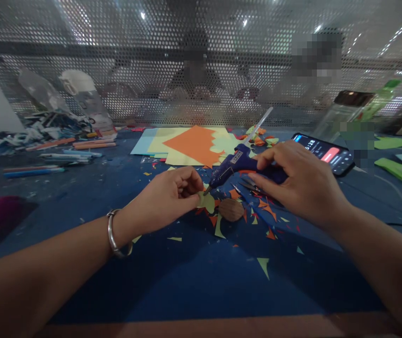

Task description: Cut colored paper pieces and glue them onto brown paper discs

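Observation:
My right hand (299, 180) is wrapped round the handle of a blue glue gun (231, 166), with a clear glue stick (259, 124) poking out of its back end. Its nozzle points down and left, at a small pale green paper piece (207, 202). Between thumb and fingers, my left hand (169, 197) pinches the edge of that piece; the nozzle tip touches it or is just above it. Just right of the paper lies a round wooden disc (231, 210). Scissors (249, 184) lie partly hidden under the glue gun and right hand.
Orange paper (196, 145) lies on yellow and blue sheets behind my hands. Paper scraps surround the disc. A lit phone (328, 155) leans at right, near a glass jar (344, 112). Pens (70, 157) and a white-lidded bottle (88, 101) stand left, before a perforated metal screen (144, 70).

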Tool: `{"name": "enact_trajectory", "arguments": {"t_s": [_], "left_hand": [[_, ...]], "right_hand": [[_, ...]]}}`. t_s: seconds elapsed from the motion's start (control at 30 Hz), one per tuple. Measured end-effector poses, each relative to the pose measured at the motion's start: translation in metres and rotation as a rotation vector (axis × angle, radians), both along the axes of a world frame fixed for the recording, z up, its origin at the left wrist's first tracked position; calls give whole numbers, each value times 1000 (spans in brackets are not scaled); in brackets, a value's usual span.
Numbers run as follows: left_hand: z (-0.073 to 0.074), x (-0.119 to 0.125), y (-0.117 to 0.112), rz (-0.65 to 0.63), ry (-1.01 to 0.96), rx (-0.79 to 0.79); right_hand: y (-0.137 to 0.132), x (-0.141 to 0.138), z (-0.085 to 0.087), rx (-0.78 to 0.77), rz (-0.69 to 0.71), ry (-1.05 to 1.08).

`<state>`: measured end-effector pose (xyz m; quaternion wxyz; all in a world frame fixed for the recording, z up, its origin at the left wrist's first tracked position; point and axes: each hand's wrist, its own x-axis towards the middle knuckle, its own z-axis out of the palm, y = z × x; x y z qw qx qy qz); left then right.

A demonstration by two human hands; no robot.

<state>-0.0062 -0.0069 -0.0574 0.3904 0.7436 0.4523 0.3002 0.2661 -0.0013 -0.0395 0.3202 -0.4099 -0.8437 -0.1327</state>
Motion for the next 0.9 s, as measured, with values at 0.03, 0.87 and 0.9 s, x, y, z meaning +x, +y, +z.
{"name": "enact_trajectory", "arguments": {"t_s": [0.03, 0.87, 0.9], "left_hand": [[0, 0, 0, 2, 0, -1], [-3, -4, 1, -10, 70, 72], [-3, -4, 1, -13, 79, 87]], "right_hand": [[0, 0, 0, -1, 0, 1], [0, 0, -1, 19, -4, 2], [1, 0, -1, 19, -8, 4]]}}
